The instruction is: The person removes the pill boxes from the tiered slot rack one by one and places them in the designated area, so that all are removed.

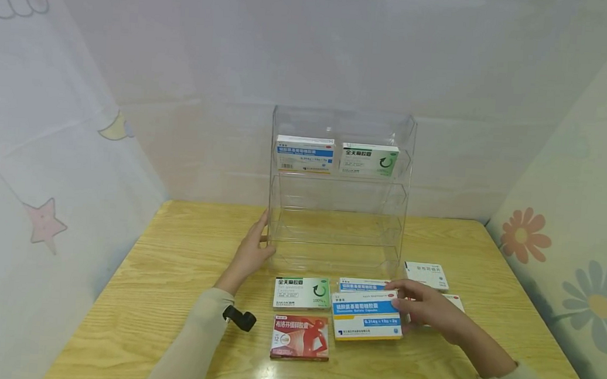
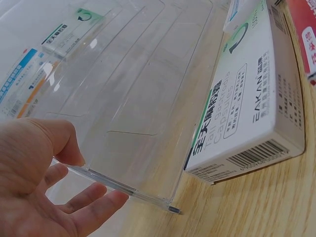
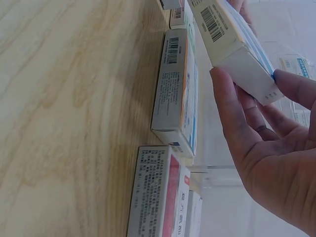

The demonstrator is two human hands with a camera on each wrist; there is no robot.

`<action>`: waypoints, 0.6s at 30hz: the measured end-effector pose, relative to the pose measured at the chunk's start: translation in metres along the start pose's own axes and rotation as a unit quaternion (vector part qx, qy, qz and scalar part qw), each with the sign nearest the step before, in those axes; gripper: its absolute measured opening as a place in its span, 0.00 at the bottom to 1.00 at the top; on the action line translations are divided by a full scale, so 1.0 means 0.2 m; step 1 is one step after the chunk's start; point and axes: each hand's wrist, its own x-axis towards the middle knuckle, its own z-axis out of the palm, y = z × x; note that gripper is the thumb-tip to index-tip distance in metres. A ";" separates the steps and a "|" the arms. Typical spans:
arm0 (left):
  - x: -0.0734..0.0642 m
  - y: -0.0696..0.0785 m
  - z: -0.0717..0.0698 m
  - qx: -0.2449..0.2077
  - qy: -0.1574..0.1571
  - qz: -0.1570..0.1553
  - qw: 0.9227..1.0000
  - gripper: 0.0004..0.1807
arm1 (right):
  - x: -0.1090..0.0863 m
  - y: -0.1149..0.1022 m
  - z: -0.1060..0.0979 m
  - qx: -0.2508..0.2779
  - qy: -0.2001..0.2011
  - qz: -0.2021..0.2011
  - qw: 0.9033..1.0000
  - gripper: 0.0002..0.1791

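My right hand (image 1: 427, 310) holds a blue-and-white medicine box (image 1: 367, 316) by its right end, thumb on one side and fingers on the other. The box is tilted and raised off the table in the right wrist view. Behind it lies a similar blue-and-white box (image 1: 362, 284), partly covered. My left hand (image 1: 251, 250) grips the left side edge of a clear tiered display rack (image 1: 335, 251), its thumb and fingers on either side of the panel. On an upper tier stand a blue-and-white box (image 1: 304, 155) and a green-and-white box (image 1: 369, 160).
In front of the rack lie a green-and-white box (image 1: 301, 293) and a red box (image 1: 301, 338). Two white boxes lie at the right, one (image 1: 427, 274) farther back, the other (image 1: 455, 302) partly behind my right hand. Fabric walls surround the wooden table (image 1: 170, 274).
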 end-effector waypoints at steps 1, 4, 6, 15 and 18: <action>0.00 0.00 0.00 0.000 0.000 0.000 1.000 0.55 | -0.01 0.00 0.00 -0.003 -0.003 0.000 1.000 0.27; 0.00 0.00 0.00 -0.002 0.000 0.001 1.000 0.55 | -0.02 0.02 -0.01 -0.004 -0.011 0.009 1.000 0.25; 0.00 0.00 0.00 -0.003 0.002 0.000 1.000 0.56 | -0.02 0.03 -0.01 -0.011 -0.016 0.010 1.000 0.25; 0.00 0.00 0.00 0.002 0.003 0.000 1.000 0.55 | -0.06 0.07 -0.01 0.002 -0.021 0.041 0.999 0.27; 0.01 0.00 0.00 0.003 0.004 -0.001 1.000 0.55 | -0.07 0.09 -0.02 0.011 -0.024 0.049 0.998 0.27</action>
